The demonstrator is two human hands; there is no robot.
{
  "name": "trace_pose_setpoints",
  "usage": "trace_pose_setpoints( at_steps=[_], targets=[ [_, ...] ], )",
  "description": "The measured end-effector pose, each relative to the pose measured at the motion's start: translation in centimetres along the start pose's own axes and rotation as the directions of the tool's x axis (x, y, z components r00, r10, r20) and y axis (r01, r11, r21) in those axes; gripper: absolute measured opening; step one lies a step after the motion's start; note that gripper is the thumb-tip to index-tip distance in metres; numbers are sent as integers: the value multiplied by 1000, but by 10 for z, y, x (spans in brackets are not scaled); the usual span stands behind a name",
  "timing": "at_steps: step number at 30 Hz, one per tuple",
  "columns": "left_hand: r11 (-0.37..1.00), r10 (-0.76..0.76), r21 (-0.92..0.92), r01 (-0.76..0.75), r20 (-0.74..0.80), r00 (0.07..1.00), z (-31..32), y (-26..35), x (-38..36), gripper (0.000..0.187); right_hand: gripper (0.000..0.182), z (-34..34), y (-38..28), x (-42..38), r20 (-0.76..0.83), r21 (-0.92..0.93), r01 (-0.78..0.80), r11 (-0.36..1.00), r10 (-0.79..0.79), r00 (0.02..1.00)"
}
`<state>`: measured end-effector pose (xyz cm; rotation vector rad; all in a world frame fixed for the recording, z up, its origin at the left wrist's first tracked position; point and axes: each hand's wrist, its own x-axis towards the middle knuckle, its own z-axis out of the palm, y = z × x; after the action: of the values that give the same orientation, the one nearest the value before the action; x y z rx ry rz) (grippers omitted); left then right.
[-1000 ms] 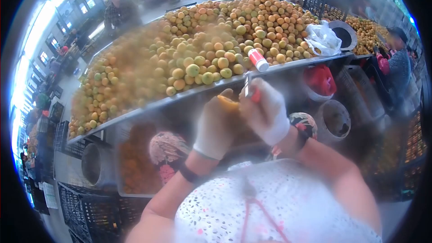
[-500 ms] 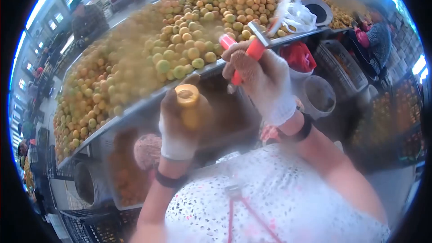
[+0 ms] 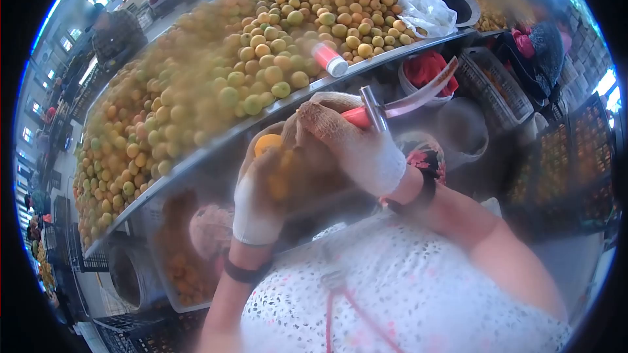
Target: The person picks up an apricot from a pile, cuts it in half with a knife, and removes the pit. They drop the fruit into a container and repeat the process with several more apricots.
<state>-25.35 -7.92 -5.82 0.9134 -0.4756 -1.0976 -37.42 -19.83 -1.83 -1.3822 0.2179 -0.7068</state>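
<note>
Head view: my white-gloved left hand [image 3: 261,189] cups one small round orange fruit [image 3: 268,144], its cut face showing smooth and pale. My gloved right hand [image 3: 356,144] wraps the red-handled steel knife [image 3: 386,112] just right of that fruit. Both grips are clenched. Beyond the fruit, the metal surface [image 3: 314,95] bears a large heap of whole, uncut fruit [image 3: 261,59].

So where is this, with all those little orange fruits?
Probably a fruit sorting or processing hall. A long metal table is piled with small orange fruit, crates stand around it, other people work nearby, and gloved hands hold one fruit and a red-handled tool.
</note>
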Motion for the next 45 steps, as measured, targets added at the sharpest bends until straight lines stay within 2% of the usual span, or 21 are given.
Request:
trace_pose_setpoints(
  at_steps=[4,8,10,11,13,17,19,21,23,24,25,27,30,34,36,38,39,41,43,44,45],
  targets=[
    [1000,-29,-1,29,39,999,0,1,6,28,32,-11,-5,10,63,97,-198,975,193,979],
    [995,-95,-38,97,49,994,-2,-3,17,34,31,-9,10,17,68,-13,-192,981,192,979],
    [991,-118,-66,120,28,993,-6,-8,24,37,30,1,37,23,-162,49,126,991,-116,980],
    [991,-115,-61,117,32,993,-9,-9,29,37,30,-2,41,27,-163,50,132,990,-123,979],
    [985,-111,-124,117,59,992,-17,-15,37,39,26,-8,45,34,-143,285,-69,956,113,983],
    [983,-173,-65,174,23,985,-20,-10,47,31,23,-19,48,42,-80,198,-206,958,225,971],
    [981,-171,-83,176,60,983,-25,-11,51,29,25,-19,61,46,-64,-186,236,954,-252,966],
    [980,-182,-72,186,48,982,-26,-14,52,30,26,-21,50,47,-106,-65,157,985,-163,981],
    [979,-191,-68,193,43,981,-21,-16,50,31,24,-18,43,46,-79,428,49,903,-17,997],
    [977,-187,-94,193,67,980,-15,-17,47,31,32,-14,53,48,-125,369,175,913,-137,983],
    [974,-181,-121,191,91,979,-11,-18,45,30,32,-17,52,48,-126,367,172,914,-135,983],
    [976,-169,-120,179,95,981,-8,-19,43,33,40,-26,49,52,42,717,-64,695,49,998],
    [981,-140,-119,153,113,984,-2,-19,35,42,42,-25,49,51,17,801,-78,594,108,994],
    [987,-92,-117,110,150,984,7,-19,30,56,52,-23,39,45,-63,762,-123,636,262,963],
    [989,-70,-113,90,167,984,10,-19,28,64,40,-25,43,43,-31,886,-90,455,251,967],
    [991,-59,-107,80,184,981,15,-19,27,67,47,-24,37,42,-58,864,-111,491,317,947],
    [996,-46,-68,57,161,986,17,-20,25,70,55,-23,32,40,-87,841,-141,523,388,918],
    [999,-20,-30,24,153,988,17,-21,24,73,51,-29,38,37,-48,842,-149,518,348,936],
    [938,58,333,-98,129,990,7,-26,28,75,40,-39,55,31,25,888,-166,429,315,949],
    [933,139,312,-178,142,980,13,-31,32,76,33,-42,59,31,36,914,-152,377,297,954],
    [929,207,274,-249,176,963,17,-41,34,77,35,-30,47,40,-106,907,-99,408,450,887]
  ],
)
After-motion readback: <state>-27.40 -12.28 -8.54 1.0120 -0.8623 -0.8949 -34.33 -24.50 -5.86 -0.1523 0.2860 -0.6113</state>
